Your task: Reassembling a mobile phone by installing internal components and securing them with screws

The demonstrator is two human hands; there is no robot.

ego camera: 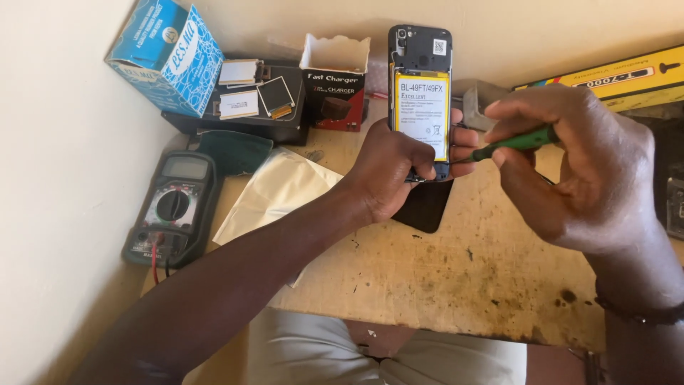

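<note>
We hold an opened phone (420, 85) upright over the far middle of the desk (463, 278), its back cover already off and its yellow battery (422, 113) bared but seated in the frame; judging by that, the opening is done and the work on the lower end of the body is under way, with the battery not yet lifted out. Our left hand (392, 171) is wrapped closed around the phone's lower half, fingers curling round its far edge, thumb side toward us. Our right hand (577, 164) is closed in a pinch on a green-handled screwdriver (516, 140), whose thin shaft reaches to the phone's bottom edge; whether the tip sits in a screw we cannot tell, since the left hand hides that spot. A dark flat piece (425, 207), perhaps the removed cover, lies on the desk just under the phone. By the left edge rests a multimeter (171, 210) with red and black leads, beside a pale plastic bag (274, 192). Toward the far left corner lean a blue box (167, 53), a black tray (256, 107) carrying small display modules (276, 96), and an open red-and-black charger box (335, 82). A yellow device (613, 78) stands at the far right edge.
</note>
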